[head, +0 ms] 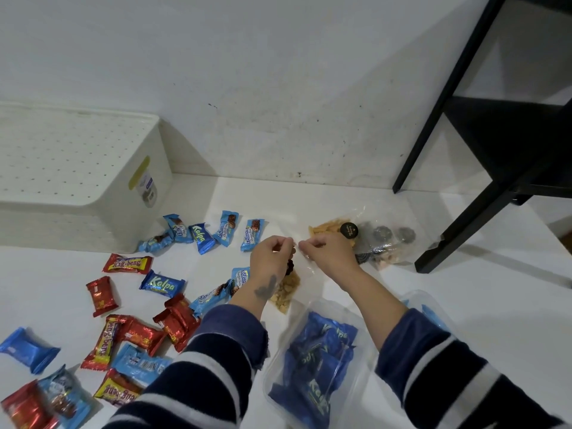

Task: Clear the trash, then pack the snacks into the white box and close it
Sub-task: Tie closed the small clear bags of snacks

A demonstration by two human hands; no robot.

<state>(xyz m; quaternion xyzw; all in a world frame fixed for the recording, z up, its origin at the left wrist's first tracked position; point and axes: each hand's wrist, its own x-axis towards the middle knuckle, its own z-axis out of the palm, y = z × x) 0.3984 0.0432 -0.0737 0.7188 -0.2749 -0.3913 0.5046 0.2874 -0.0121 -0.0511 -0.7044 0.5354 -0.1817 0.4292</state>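
My left hand (272, 258) and my right hand (328, 250) meet at the middle of the floor, both pinching the top of a small clear bag of pale crackers (286, 292) that hangs below them. The white box (77, 181) stands at the far left with its perforated lid on. Several wrapped snacks lie scattered on the white floor: blue Kalpa bars (162, 283), red Beng-beng bars (128, 264) and light blue packets (227, 228). A clear plastic bag with blue Kalpa wrappers (315, 363) lies near me.
Behind my right hand lie a clear bag of yellow chips (325, 228) and a bag of dark cookies (383, 239). A black shelf frame (464, 168) stands at the right against the white wall.
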